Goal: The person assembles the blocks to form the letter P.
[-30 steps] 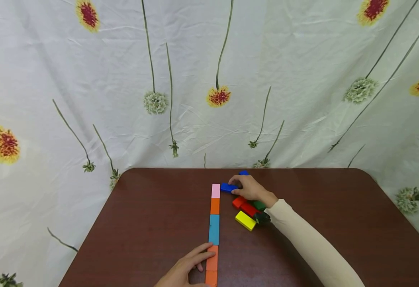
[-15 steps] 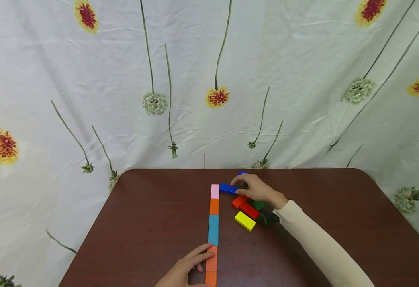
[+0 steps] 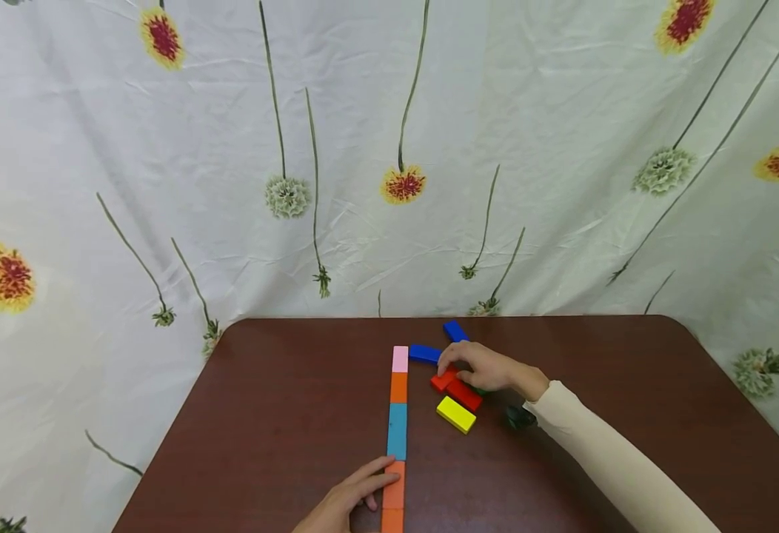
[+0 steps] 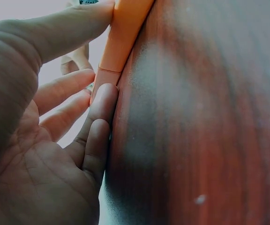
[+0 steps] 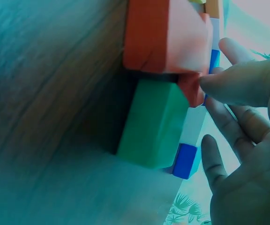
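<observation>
On the dark wood table, a straight row runs away from me: a pink block (image 3: pixel 400 360), an orange block (image 3: pixel 399 387), a light blue block (image 3: pixel 397 431) and two orange-red blocks (image 3: pixel 395 487). My left hand (image 3: pixel 348 497) rests against the left side of the near blocks, fingers mostly straight. A blue block (image 3: pixel 424 354) lies crosswise beside the pink one. My right hand (image 3: pixel 486 368) is over the loose blocks, thumb and fingers spread around the far red block (image 3: pixel 440 383). In the right wrist view the thumb tip overlaps that block's end.
Close to the right hand lie another red block (image 3: pixel 464 395), a green block (image 5: pixel 153 124) mostly hidden in the head view, a yellow block (image 3: pixel 456 415) and a second blue block (image 3: pixel 455 331). A flowered white cloth (image 3: pixel 229 148) hangs behind the table.
My right hand has let go of the blue block next to the pink one and moved right and nearer, to the red block. My left hand has stayed by the row.
</observation>
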